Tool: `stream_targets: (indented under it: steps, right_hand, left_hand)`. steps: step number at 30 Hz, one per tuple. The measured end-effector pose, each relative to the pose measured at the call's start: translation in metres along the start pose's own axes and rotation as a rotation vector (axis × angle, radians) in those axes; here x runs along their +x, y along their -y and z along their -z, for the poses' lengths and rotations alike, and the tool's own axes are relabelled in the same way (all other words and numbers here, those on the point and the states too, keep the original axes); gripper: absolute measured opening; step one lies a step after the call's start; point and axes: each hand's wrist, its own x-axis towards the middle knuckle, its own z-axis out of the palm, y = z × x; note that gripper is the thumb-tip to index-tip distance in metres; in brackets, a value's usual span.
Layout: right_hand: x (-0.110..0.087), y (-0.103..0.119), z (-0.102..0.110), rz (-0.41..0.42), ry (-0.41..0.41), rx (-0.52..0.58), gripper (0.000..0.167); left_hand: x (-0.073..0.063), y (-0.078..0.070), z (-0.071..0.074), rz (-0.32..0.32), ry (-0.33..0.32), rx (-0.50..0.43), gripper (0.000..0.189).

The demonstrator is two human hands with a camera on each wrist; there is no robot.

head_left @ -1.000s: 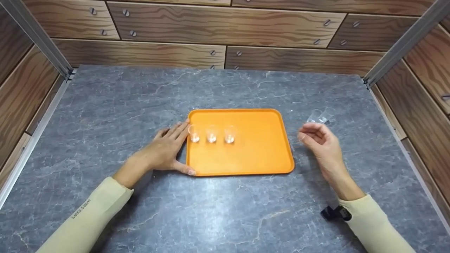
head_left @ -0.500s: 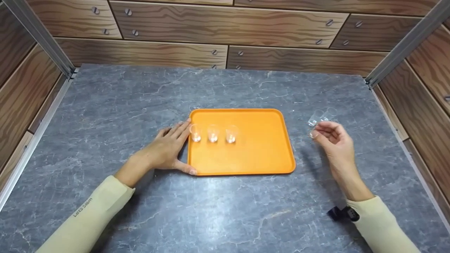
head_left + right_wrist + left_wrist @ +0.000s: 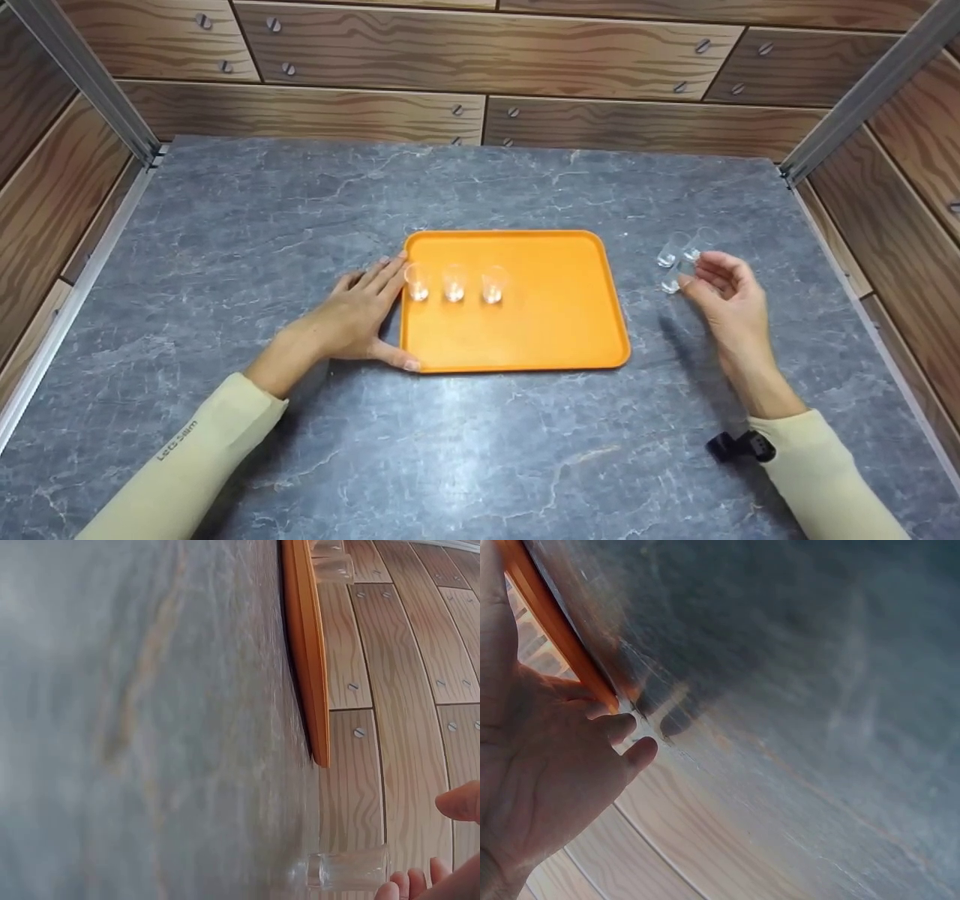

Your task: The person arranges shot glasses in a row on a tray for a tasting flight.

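In the head view, my left hand (image 3: 352, 319) lies along the left edge of an orange tray (image 3: 555, 330), thumb at its near corner and fingers spread. Three small clear glasses stand in a row on the tray's left half, the rightmost glass (image 3: 493, 285) near its middle. Right of the tray, my right hand (image 3: 727, 300) is beside the nearest of three more glasses, this near glass (image 3: 673, 280) standing on the table. In the right wrist view, my thumb and fingers are apart, fingertips right by the rim of a glass (image 3: 349, 868).
Two other glasses, a left one (image 3: 673, 250) and a right one (image 3: 700, 241), stand just behind the near glass. The grey marbled table (image 3: 450, 435) meets wood-patterned walls (image 3: 480, 56) at the back and sides, with metal posts at the corners.
My right hand has moved right, away from the tray's edge, and the near glass now shows beside its fingertips. My left hand, the tray and its glasses have not moved.
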Motion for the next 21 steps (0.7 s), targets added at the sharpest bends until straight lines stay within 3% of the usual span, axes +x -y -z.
stream_targets:
  steps: [13,21]
  right_hand:
    - [0.012,-0.005,0.005,-0.025,-0.028,-0.07,0.043]
    - [0.02,-0.009,0.016,-0.116,0.095,-0.184,0.05]
  left_hand:
    - [0.001,0.0,0.0,0.007,0.016,-0.005,0.142]
    - [0.002,0.001,-0.001,0.005,0.009,-0.002,0.143]
